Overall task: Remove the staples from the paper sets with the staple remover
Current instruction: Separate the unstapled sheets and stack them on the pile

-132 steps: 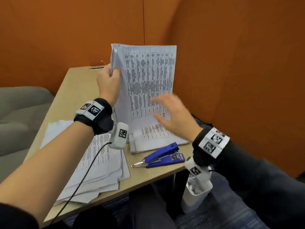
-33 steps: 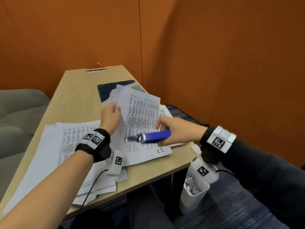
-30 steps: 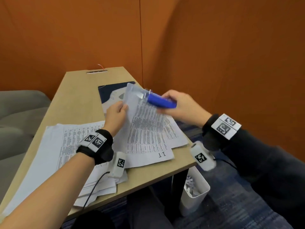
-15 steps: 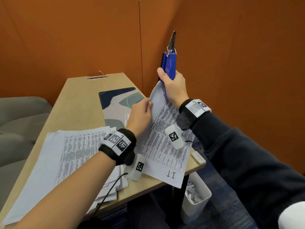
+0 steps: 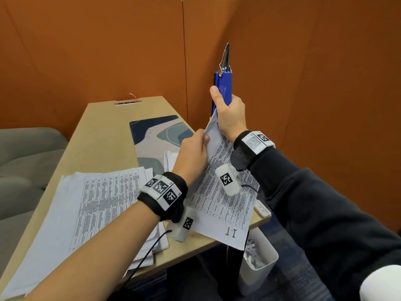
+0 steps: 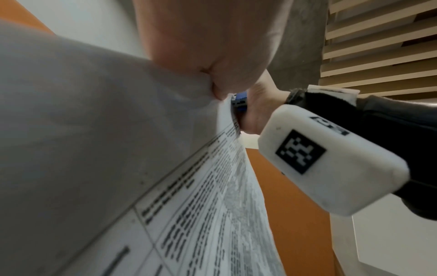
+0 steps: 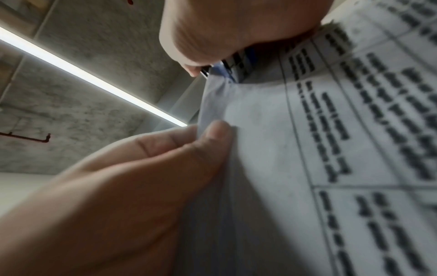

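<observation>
Above the table (image 5: 102, 135) edge, our right hand (image 5: 231, 115) gripped the staple remover (image 5: 223, 85) upright; our left hand (image 5: 192, 153) pinched the paper set (image 5: 225, 198) corner.

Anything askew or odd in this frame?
Yes: the staple remover in the right hand stands upright, metal tip towards the ceiling, away from the paper set whose top corner the left hand pinches. No staple is discernible.
</observation>
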Demonstrator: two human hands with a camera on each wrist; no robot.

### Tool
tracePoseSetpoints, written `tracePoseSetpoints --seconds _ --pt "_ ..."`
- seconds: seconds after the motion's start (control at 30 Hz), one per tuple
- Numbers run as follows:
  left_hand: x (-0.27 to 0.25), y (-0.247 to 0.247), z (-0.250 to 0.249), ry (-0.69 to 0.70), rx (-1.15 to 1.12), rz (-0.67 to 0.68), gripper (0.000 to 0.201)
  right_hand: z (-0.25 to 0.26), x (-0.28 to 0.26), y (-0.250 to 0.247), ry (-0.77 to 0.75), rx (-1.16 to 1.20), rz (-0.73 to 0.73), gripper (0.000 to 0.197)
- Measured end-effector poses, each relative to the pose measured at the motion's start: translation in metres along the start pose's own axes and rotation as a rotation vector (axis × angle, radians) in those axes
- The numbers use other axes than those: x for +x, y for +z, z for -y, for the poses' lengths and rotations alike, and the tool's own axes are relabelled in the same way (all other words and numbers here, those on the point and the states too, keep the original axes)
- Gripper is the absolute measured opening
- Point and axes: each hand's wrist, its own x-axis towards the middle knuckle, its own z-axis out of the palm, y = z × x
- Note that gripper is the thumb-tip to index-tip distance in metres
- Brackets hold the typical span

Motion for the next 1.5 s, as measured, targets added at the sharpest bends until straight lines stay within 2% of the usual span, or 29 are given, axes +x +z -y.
tracePoseSetpoints --seconds 0.07,0.13,0.2,0.23,0.3,0.4,0.47,0.53,0.67,0.73,0.8,0.9,0.93,1.0,1.13,1.2,1.27,1.37,1.47,1.5 --pt "-0.002 0.0 -0.002 0.005 -0.02 0.062 0.019 -0.002 0.001 0.0 -0.021 -0.021 0.002 0.044" --pt "-0.007 -0.001 0.002 -0.013 -0.059 0.195 0.009 -0.007 0.002 -0.003 -0.006 -0.051 0.019 0.044" --pt "-0.013 -0.001 0.014 -0.06 -0.068 0.289 0.019 -0.014 0.001 -0.006 0.016 -0.048 0.039 0.039" --pt "-0.015 -0.001 0.021 -0.096 -0.074 0.287 0.02 -0.016 -0.001 -0.009 0.01 -0.036 0.03 0.034" --pt "-0.012 0.0 0.035 -0.199 -0.098 0.19 0.022 -0.018 -0.002 -0.014 -0.01 0.031 -0.045 0.023" --pt "0.008 -0.003 0.06 -0.421 -0.138 0.043 0.028 -0.018 0.0 -0.014 0.039 0.173 -0.159 0.023" --pt "0.021 -0.005 0.079 -0.52 -0.155 -0.002 0.035 -0.024 0.001 -0.01 0.115 0.195 -0.119 0.024" --pt "0.023 -0.008 0.098 -0.594 -0.174 -0.036 0.041 -0.038 -0.001 -0.002 0.237 0.192 -0.013 0.026" --pt "0.012 -0.027 0.137 -0.72 -0.161 -0.018 0.062 -0.079 -0.025 0.02 0.578 0.284 0.145 0.03" --pt "0.005 -0.052 0.162 -0.772 -0.066 -0.06 0.06 -0.1 -0.041 0.033 0.695 0.34 0.179 0.03" --pt "-0.005 -0.085 0.19 -0.897 0.13 -0.06 0.06 -0.114 -0.055 0.044 0.78 0.432 0.194 0.034" --pt "-0.029 -0.132 0.227 -1.186 0.39 -0.028 0.086 -0.124 -0.068 0.05 0.89 0.599 0.154 0.015" --pt "-0.037 -0.144 0.236 -1.233 0.46 -0.018 0.089 -0.13 -0.071 0.051 0.915 0.656 0.124 0.014" --pt "-0.053 -0.16 0.244 -1.282 0.533 0.025 0.091 -0.146 -0.077 0.051 0.941 0.769 0.072 0.026" --pt "-0.07 -0.167 0.252 -1.274 0.494 0.065 0.099 -0.166 -0.081 0.041 0.941 0.946 0.092 0.043" --pt "-0.072 -0.168 0.256 -1.198 0.465 0.06 0.1 -0.17 -0.081 0.037 0.936 1.003 0.107 0.047" --pt "-0.076 -0.17 0.253 -1.09 0.421 0.017 0.078 -0.171 -0.081 0.036 0.942 0.983 0.114 0.048" --pt "-0.074 -0.169 0.239 -0.935 0.41 -0.057 0.018 -0.173 -0.081 0.034 0.954 0.955 0.116 0.049" --pt "-0.062 -0.175 0.209 -0.732 0.583 -0.055 0.015 -0.173 -0.08 0.034 0.95 0.994 0.115 0.046" --pt "-0.058 -0.179 0.197 -0.646 0.568 -0.057 0.015 -0.172 -0.081 0.034 0.949 0.977 0.112 0.046"
